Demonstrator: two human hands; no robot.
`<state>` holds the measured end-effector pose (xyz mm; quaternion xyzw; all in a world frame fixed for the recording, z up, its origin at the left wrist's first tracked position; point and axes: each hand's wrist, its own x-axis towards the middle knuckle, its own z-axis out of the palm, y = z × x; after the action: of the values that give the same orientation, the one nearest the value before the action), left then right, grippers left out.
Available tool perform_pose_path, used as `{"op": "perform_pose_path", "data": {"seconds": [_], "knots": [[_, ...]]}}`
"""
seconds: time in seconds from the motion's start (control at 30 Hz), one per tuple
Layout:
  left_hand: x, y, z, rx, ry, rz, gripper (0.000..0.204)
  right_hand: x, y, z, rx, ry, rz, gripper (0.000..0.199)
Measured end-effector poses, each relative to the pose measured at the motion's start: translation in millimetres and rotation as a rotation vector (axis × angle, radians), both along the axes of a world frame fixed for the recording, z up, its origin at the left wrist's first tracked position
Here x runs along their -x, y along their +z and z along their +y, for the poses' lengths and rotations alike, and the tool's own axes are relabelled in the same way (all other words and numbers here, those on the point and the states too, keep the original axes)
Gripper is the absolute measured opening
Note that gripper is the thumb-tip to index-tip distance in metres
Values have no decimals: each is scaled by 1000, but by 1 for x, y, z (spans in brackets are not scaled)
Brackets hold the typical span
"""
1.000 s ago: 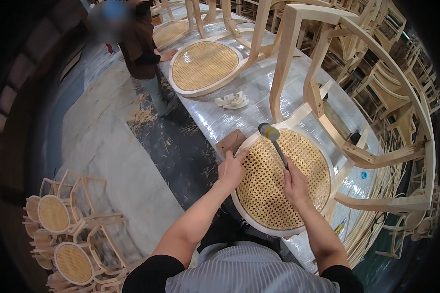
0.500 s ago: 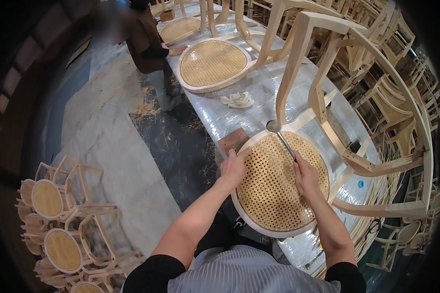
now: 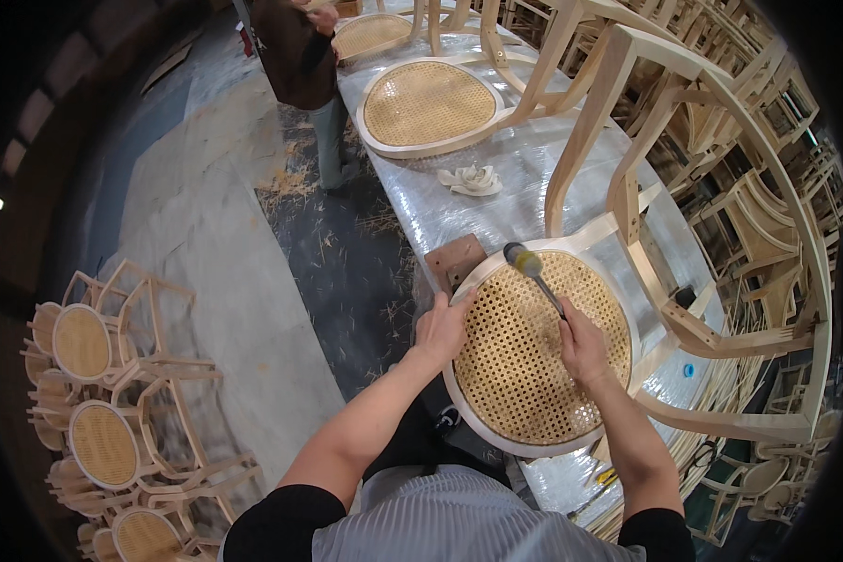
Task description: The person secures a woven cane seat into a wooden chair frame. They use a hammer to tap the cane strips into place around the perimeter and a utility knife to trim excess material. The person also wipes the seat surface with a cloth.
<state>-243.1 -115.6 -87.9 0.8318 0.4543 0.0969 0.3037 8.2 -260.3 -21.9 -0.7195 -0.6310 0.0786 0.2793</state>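
Observation:
A round woven cane chair seat (image 3: 540, 361) in a pale wooden ring lies in front of me, joined to a chair frame (image 3: 571, 140) resting on its side. My left hand (image 3: 440, 328) grips the seat's left rim, its index finger stretched to the inner edge of the cane. The other fingers are partly hidden. In my right hand (image 3: 585, 348) is a mallet (image 3: 525, 260), held by its thin metal handle. Its dark and yellow head is blurred, over the far left part of the seat.
Beyond the seat are a wooden block (image 3: 454, 259), a crumpled white cloth (image 3: 471, 180) and another cane seat (image 3: 429, 103) on the plastic-covered table (image 3: 412, 201). A co-worker (image 3: 295, 56) stands at the table's far left. Stacked chairs (image 3: 103, 440) stand at lower left; many frames crowd the right.
The mallet head has swung slightly and turned, while my hands keep about the same places. The view has shifted a little. The co-worker's hand has left the far seat and is raised.

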Motion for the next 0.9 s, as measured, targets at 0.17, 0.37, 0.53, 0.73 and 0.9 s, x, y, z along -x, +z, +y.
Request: {"op": "perform_pose_path", "data": {"seconds": [0.17, 0.37, 0.53, 0.73, 0.9], "knots": [[-1, 4, 1, 58, 26, 10, 70, -6, 7, 11, 59, -11, -16, 44], [-2, 7, -1, 56, 21, 11, 70, -14, 2, 8, 187, 75, -108, 43], [6, 1, -15, 14, 32, -28, 73, -19, -6, 12, 256, 41, -193, 44], [29, -19, -32, 25, 66, 9, 78, 4, 11, 16, 85, 137, -27, 48], [17, -18, -32, 23, 51, -22, 79, -16, 1, 13, 167, 168, -114, 49]]}}
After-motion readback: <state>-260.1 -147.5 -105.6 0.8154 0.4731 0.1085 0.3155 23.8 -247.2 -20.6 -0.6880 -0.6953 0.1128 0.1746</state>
